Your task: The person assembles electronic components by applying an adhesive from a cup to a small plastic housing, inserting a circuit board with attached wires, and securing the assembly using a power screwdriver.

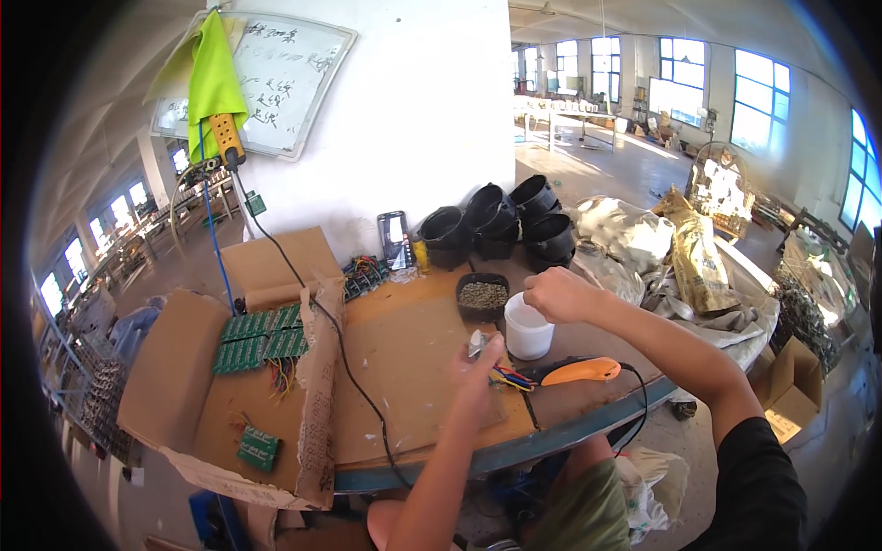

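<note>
From my remote seat I am watching the left hand (478,367) pinching a small silvery metal piece (477,343) between thumb and fingers, pressed together and raised above the table, apparently to keep that piece exposed on the side facing the other hand. Red, yellow and blue thin wires (512,377) are lying just beside this grip; I cannot tell whether they are joined to the piece.

The right hand (557,294) is hovering over the mouth of a round white plastic tub (528,342), its fingers curled inward; the fingertips are hidden from me, so I cannot tell whether they are pinching anything.

A dark square plastic tub (481,315) holding small brownish grains is standing just behind the white one, presumably so both are sitting within easy reach. An orange-handled tool with a black cable (581,371) is lying nearer the table edge, its handle turned rightward, perhaps for quick pickup. Leftward, an open brown cardboard box (175,367) is keeping green circuit boards (260,340) together, probably to stop them scattering.
</note>
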A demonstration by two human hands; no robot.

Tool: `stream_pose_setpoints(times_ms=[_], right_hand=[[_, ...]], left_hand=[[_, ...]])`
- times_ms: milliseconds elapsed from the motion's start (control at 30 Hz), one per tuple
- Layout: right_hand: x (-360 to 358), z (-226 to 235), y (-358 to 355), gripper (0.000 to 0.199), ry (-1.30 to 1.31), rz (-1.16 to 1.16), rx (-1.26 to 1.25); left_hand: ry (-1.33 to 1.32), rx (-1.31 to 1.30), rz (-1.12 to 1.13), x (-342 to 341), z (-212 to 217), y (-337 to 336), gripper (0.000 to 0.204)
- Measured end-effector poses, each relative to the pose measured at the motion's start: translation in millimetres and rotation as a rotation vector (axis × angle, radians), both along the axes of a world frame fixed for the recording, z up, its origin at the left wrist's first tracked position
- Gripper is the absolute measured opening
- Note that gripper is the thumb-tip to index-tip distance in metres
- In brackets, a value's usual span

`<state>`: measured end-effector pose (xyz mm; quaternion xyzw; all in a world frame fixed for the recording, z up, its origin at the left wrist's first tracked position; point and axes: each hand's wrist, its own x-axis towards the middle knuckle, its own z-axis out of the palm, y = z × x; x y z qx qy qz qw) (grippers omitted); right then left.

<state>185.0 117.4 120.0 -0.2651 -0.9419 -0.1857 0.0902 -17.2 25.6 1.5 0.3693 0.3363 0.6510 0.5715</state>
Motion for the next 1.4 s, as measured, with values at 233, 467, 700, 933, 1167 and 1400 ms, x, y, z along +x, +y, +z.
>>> stream_pose_setpoints(times_ms=[233, 467, 700, 933, 1167, 1400], right_hand=[[4.9, -8.6, 14.6, 0.014, 0.179, -0.096, -0.339], [21.1, 20.7, -2.5, 0.019, 0.595, -0.291, -0.685], [77.8, -2.3, -20.2, 0.02, 1.077, -0.437, -0.867], [89.1, -24.4, -43.5, 0.021, 1.511, -0.399, -1.106], [85.8, -27.0, -66.5, 0.017, 1.688, -0.196, -1.31], [60.2, -20.3, -101.2, 0.018, 1.634, -0.107, -1.203]], left_hand=[[0.041, -0.03, -0.001, 9.0, 18.6, -17.8, 0.039], [0.011, -0.016, 0.053, 6.0, 22.4, -22.2, 0.048], [0.198, 0.082, -0.008, -6.9, 33.8, -35.7, 0.063], [0.39, 0.025, -0.054, -10.4, 42.5, -50.8, 0.086], [0.403, 0.134, -0.07, -4.4, 43.6, -54.7, 0.081], [0.363, 0.22, -0.055, -5.5, 48.1, -61.5, 0.085]])
